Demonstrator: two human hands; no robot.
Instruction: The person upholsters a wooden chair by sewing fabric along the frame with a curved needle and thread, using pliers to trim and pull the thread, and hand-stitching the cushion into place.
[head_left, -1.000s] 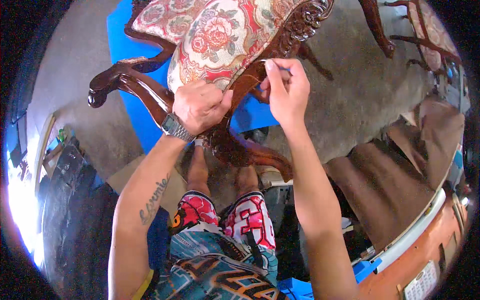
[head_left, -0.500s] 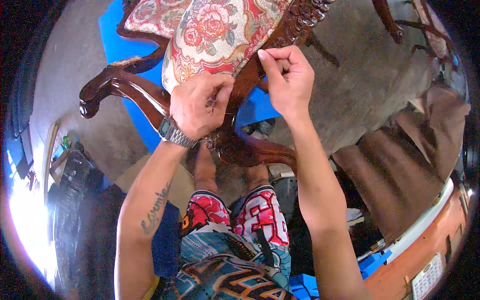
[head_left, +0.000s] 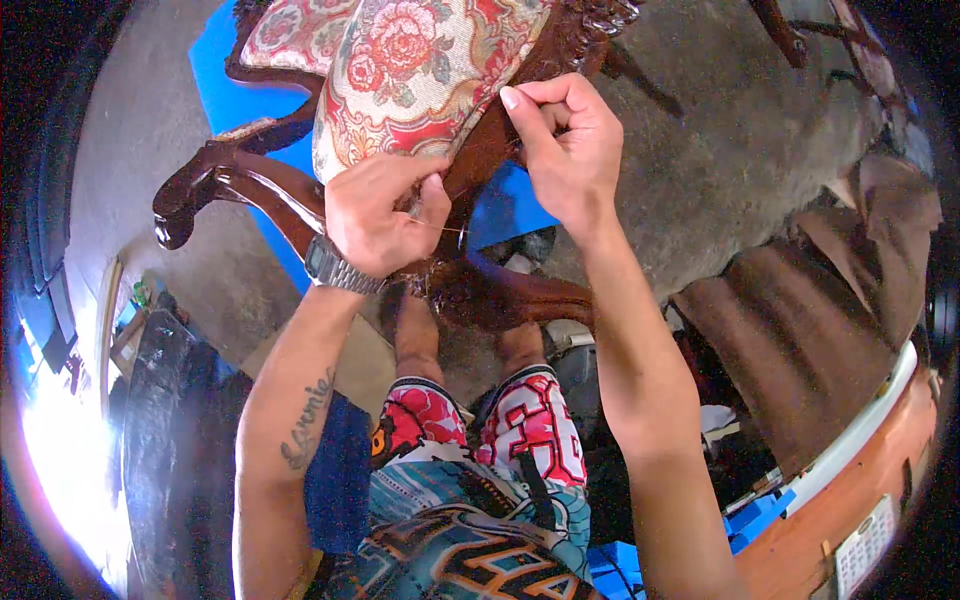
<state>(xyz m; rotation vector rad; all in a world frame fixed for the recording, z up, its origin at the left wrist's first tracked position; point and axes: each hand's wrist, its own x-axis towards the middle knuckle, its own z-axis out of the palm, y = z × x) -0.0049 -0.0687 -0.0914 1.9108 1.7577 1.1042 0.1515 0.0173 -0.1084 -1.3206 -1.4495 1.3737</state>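
Since the earlier frame, your left hand (head_left: 375,215) has slid down the chair's floral upholstery (head_left: 420,70), fingers pressed together, pinning its edge against the carved wooden frame (head_left: 480,160). Your right hand (head_left: 565,140) pinches what appears to be thread, drawn taut between both hands. Judged step: stitching the edge. Next, hold tension and keep the fabric pinned.

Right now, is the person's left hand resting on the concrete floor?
No: the left hand presses on the floral upholstery at the edge of the carved wooden chair frame, well above the floor.
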